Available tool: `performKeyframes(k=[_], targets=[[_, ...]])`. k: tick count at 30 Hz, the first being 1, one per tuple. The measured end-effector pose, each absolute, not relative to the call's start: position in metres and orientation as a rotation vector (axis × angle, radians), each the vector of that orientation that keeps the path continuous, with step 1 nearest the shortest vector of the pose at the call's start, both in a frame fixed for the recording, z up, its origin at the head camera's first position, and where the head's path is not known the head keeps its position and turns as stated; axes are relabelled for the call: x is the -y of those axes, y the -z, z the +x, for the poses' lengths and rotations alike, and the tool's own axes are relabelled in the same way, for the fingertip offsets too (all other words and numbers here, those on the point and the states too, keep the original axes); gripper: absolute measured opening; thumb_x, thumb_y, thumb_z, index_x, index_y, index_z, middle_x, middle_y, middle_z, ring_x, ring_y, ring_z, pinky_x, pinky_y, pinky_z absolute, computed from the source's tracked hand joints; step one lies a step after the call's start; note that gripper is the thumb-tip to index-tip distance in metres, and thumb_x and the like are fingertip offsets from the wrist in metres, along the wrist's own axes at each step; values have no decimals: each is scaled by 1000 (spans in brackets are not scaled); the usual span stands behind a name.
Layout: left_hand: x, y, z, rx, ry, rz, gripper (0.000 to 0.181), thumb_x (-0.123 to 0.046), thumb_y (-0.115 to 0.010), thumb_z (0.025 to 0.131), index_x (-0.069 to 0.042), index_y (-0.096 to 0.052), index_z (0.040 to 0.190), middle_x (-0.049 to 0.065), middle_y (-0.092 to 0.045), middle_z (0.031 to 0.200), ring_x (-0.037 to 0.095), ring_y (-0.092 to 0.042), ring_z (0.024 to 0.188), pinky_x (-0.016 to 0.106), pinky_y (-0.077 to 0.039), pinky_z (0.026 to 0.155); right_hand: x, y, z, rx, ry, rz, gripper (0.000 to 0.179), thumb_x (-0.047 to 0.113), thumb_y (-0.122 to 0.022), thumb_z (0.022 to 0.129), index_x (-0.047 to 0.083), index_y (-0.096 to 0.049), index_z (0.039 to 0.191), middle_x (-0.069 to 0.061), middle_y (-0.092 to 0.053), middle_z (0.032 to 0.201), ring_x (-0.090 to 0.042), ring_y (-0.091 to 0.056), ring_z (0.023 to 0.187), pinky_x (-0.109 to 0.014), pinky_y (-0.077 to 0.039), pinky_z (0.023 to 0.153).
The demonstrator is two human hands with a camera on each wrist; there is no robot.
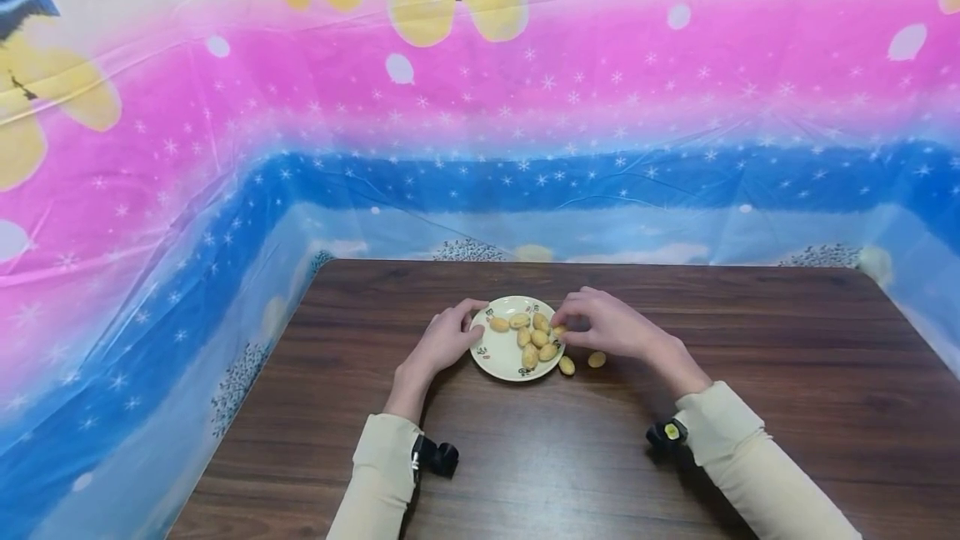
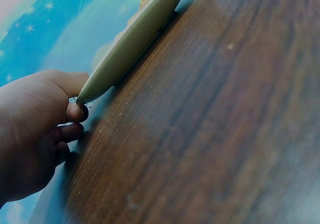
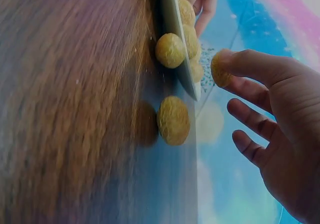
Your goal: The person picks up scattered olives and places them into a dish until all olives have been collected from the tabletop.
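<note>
A cream plate (image 1: pixel 495 361) with small printed marks stands on the table, bearing several small oval yellow-brown pieces with wrinkled skin, possibly nuts or small potatoes. My left hand (image 1: pixel 448 336) pinches the plate's left rim, thumb on top; the left wrist view shows its fingertips (image 2: pixel 75 113) at the rim's outer underside. Over the plate's right edge, my right hand (image 1: pixel 611 325) pinches one oval piece (image 3: pixel 220 68) between thumb and forefinger, its other fingers loosely bent. Two loose pieces lie right of the plate, one nearer piece (image 1: pixel 567 366) and one farther right piece (image 1: pixel 597 359).
The brown wood-grain table (image 1: pixel 787 407) extends around the plate on all sides. A pink and blue patterned cloth (image 1: pixel 525 107) hangs behind and beside it. Small black cameras, a left one (image 1: pixel 438 457) and a right one (image 1: pixel 666 433), are strapped at the wrists.
</note>
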State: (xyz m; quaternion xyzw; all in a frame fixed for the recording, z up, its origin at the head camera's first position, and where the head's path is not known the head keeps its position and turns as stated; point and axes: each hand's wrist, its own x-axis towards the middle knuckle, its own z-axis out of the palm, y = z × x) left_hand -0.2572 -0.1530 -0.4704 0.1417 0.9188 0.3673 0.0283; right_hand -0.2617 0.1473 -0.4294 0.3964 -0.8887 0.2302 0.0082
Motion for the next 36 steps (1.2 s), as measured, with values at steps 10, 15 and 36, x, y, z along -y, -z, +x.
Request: performKeyframes(k=[10, 15, 36], targets=[[152, 473, -258, -2824, -1135, 437, 42, -23, -55, 99, -21, -56, 140, -2, -47, 72, 15, -39, 61, 37, -31, 82, -130, 431, -263, 2726, -731, 1229, 18, 26, -75, 88, 18, -76, 104, 9, -71, 99, -22, -58, 90, -33, -43, 79], [151, 472, -257, -2834, -1123, 436, 42, -22, -56, 98, -20, -57, 140, -2, -46, 71, 14, -39, 61, 38, -32, 83, -122, 434, -265, 2699, -723, 1219, 13, 27, -75, 88, 22, -75, 100, 11, -71, 99, -22, -58, 88, -35, -39, 80], [153, 474, -259, -2843, -1137, 430, 42, -23, -57, 97, -19, -57, 139, -2, -48, 74, 14, -41, 63, 35, -33, 78, -77, 433, -274, 2716, -710, 1228, 14, 28, -75, 87, 22, -75, 100, 10, -72, 100, -17, -53, 87, -37, -36, 81]])
